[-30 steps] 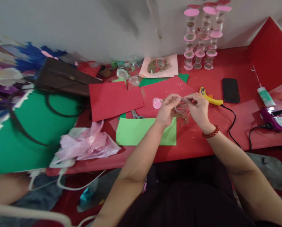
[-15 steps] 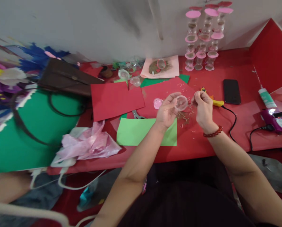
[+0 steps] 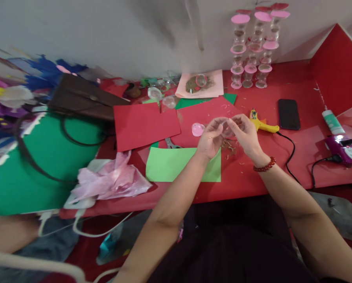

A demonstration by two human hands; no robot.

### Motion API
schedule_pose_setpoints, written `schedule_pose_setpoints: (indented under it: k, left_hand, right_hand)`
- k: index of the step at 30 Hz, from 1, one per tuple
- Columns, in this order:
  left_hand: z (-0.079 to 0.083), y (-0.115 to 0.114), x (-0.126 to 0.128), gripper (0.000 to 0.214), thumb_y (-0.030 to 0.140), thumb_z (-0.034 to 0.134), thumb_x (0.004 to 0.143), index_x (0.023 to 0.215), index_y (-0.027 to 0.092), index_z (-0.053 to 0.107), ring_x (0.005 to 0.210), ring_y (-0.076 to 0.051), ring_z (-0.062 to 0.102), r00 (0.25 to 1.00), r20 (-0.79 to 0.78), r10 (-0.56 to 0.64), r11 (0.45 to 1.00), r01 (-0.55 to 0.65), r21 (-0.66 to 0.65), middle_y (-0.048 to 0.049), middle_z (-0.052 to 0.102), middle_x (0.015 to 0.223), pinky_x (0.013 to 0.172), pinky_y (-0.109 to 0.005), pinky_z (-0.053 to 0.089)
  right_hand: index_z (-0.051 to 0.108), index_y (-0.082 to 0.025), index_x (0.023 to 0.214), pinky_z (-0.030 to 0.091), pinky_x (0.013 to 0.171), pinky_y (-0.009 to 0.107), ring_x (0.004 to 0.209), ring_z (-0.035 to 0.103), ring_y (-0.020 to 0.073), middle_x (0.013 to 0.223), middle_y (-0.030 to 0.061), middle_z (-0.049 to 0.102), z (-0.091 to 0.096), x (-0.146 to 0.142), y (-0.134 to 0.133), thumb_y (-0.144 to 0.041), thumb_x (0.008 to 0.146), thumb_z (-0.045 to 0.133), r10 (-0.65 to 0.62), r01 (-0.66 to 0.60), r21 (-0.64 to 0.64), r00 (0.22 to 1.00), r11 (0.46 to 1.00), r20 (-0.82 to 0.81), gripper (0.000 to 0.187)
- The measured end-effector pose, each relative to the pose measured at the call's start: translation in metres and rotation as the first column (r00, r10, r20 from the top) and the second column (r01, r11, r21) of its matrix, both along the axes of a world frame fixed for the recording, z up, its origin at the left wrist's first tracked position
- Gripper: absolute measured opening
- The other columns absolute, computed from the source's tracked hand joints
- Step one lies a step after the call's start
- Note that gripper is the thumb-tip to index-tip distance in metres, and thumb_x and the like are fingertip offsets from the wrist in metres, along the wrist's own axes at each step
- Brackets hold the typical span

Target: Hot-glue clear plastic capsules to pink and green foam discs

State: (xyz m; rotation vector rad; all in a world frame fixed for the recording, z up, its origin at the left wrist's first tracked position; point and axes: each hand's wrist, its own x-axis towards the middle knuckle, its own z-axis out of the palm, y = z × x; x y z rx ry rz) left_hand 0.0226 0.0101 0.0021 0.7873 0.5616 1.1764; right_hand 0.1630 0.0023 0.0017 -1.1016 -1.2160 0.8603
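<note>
So you're holding a clear plastic cup (image 3: 228, 130) up over the red table (image 3: 240, 184), right in front of you. Your left hand (image 3: 210, 138) is pinching it by the side, thumb and fingers pressing on the wall near the rim. Your right hand (image 3: 246, 134) is meeting it from the other side, thumb touching near the rim, but I honestly can't tell if those fingers are gripping the cup itself or some tiny bit on it. You're wearing a red bead bracelet (image 3: 264, 164) on that wrist, btw. Some curly scraps (image 3: 229, 147) are lying just below the cup, and a small pink piece (image 3: 197, 129) is sitting just beside your left hand. A light green sheet (image 3: 176, 165) is lying partly under your left forearm, with scissors (image 3: 172, 144) poking out by its far edge. Over on the right, a yellow glue gun (image 3: 266, 126) is lying near your right hand, a black phone (image 3: 289, 114) is resting past it, and pink-topped cup stacks (image 3: 238, 35) are standing at the back by the wall.
</note>
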Motion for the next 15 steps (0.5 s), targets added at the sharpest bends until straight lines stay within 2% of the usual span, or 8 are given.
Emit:
schedule_pose_setpoints:
  k: [5, 10, 15]
  left_hand:
    - [0.001, -0.002, -0.003, 0.027, 0.028, 0.09, 0.078, 0.101, 0.026, 0.077, 0.115, -0.023, 0.073, 0.993, -0.098, -0.064, 0.998, 0.063, -0.012, -0.003, 0.077, 0.116, 0.094, -0.036, 0.064]
    - [0.001, 0.001, -0.008, 0.029, 0.029, 0.094, 0.071, 0.097, 0.024, 0.081, 0.121, -0.029, 0.074, 0.988, -0.15, -0.043, 0.999, 0.044, 0.006, -0.0051, 0.083, 0.107, 0.105, -0.047, 0.062]
    - [0.002, -0.001, -0.008, 0.029, 0.031, 0.096, 0.068, 0.093, 0.026, 0.084, 0.124, -0.03, 0.074, 0.987, -0.159, -0.012, 0.999, 0.017, 0.03, -0.0051, 0.084, 0.109, 0.109, -0.052, 0.06]
  right_hand:
    - [0.076, -0.023, 0.087, 0.057, 0.068, 0.031, 0.076, 0.069, 0.0155, 0.091, 0.0031, 0.074, 0.004, 0.005, 0.0, -0.032, 0.088, 0.071, -0.059, 0.059, 0.012, 0.995, 0.998, 0.085, 0.01]
    - [0.079, -0.022, 0.081, 0.054, 0.071, 0.031, 0.072, 0.066, 0.0147, 0.079, 0.0014, 0.075, 0.014, 0.007, -0.004, -0.016, 0.085, 0.064, -0.145, 0.11, 0.142, 0.954, 0.984, 0.262, 0.016]
    - [0.079, -0.024, 0.078, 0.052, 0.07, 0.031, 0.07, 0.063, 0.0147, 0.074, -0.0006, 0.073, 0.016, 0.006, -0.007, -0.013, 0.083, 0.062, -0.186, 0.139, 0.172, 0.938, 0.975, 0.293, 0.021]
